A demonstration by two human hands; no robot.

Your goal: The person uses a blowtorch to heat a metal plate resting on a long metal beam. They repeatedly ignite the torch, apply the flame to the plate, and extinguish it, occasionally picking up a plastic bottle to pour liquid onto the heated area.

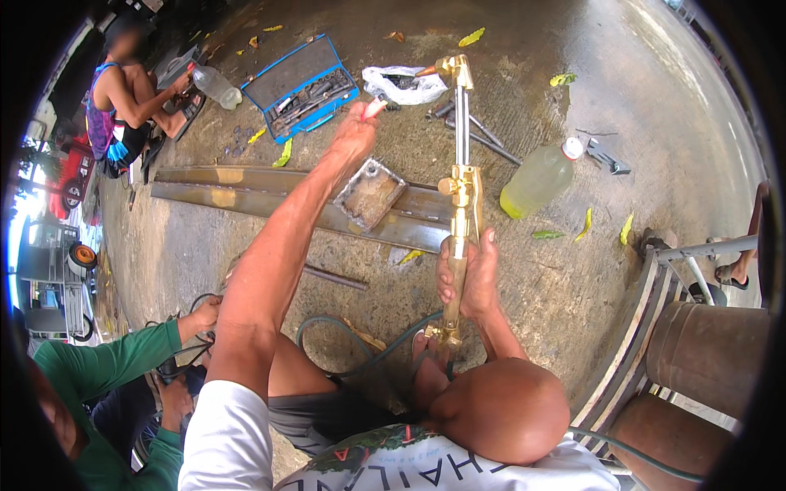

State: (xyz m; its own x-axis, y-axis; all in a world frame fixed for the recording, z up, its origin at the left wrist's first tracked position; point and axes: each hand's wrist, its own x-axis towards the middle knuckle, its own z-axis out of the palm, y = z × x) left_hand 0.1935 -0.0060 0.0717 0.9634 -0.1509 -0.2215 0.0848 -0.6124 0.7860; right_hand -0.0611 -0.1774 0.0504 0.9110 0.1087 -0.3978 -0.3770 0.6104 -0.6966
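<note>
My right hand [475, 274] is wrapped around the handle of a brass cutting torch [463, 188], which stands upright before me. The torch head is at the top, its tip pointing left. Stretched forward, my left hand [354, 135] grips a small red and white lighter [374, 108], a short way below and left of the torch tip. No flame shows at either one. Beneath my left forearm lie long steel bars [286, 196], with a rusty square metal plate [370, 195] resting on them. From the torch's lower end a green hose [385, 353] curves across the ground.
A blue toolbox [299, 86] and a white plastic bag [403, 84] lie ahead. A bottle of yellowish liquid [538, 180] stands right of the torch. Brown cylinders [706, 356] sit in a cart. A seated person [127, 102] holds a bottle; a green-sleeved person [123, 360] is close left.
</note>
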